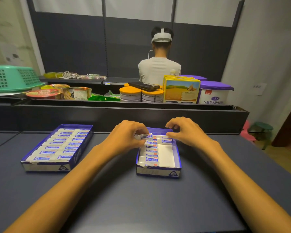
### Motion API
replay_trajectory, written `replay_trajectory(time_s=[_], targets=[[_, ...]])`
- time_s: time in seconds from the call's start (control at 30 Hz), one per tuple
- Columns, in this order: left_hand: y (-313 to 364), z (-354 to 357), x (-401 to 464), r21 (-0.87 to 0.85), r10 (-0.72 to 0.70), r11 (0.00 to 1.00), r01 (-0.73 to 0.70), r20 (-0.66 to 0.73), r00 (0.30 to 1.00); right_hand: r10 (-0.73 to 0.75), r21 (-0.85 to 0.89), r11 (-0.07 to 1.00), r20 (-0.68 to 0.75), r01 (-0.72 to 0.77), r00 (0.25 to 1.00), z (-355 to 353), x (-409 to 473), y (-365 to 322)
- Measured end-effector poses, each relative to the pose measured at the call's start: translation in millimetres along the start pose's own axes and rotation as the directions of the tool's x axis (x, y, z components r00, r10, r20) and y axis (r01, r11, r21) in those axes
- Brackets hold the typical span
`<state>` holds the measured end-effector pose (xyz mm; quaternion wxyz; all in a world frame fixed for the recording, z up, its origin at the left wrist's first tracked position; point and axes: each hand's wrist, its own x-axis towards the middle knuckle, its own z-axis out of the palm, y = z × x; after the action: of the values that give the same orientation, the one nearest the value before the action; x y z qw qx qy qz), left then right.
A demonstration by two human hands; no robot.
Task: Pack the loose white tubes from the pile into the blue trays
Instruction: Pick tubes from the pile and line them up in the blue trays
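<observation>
The left hand pinches one white tube by its ends, light, rigid and slick-looking, above the half-filled blue tray, while the right hand hovers beside, fingers curled and empty.

**Clutter on the back shelf**

A yellow box stood on the shelf beyond the desk. Just left of it sat orange-lidded tins with a dark phone lying across their lids. Just right of the box stood a purple-lidded tub. Far left of it lay instant noodle bowls and an overturned green basket. Behind the box a person faced away.
</observation>
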<state>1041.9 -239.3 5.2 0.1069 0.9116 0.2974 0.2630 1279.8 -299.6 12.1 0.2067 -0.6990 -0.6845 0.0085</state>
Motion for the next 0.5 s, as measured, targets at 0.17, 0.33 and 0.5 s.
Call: replay_trajectory(time_s=[0.17, 0.33, 0.5], targets=[[20.9, 13.3, 22.5, -0.034, 0.041, 0.999, -0.041, -0.004, 0.999, 0.054, 0.044, 0.998, 0.009, -0.055, 0.998, 0.1, -14.3, 16.4], [38.8, 31.2, 44.2, -0.076, 0.052, 0.996, -0.047, 0.056, 0.997, 0.078, 0.122, 0.989, 0.017, -0.08, 0.997, 4.2, -19.5, 17.6], [34.3, 41.6, 48.2, -0.14, 0.018, 0.99, -0.007, 0.081, 0.997, 0.082, 0.143, 0.986, 0.015, -0.083, 0.997, 4.4, -21.3, 16.3]])
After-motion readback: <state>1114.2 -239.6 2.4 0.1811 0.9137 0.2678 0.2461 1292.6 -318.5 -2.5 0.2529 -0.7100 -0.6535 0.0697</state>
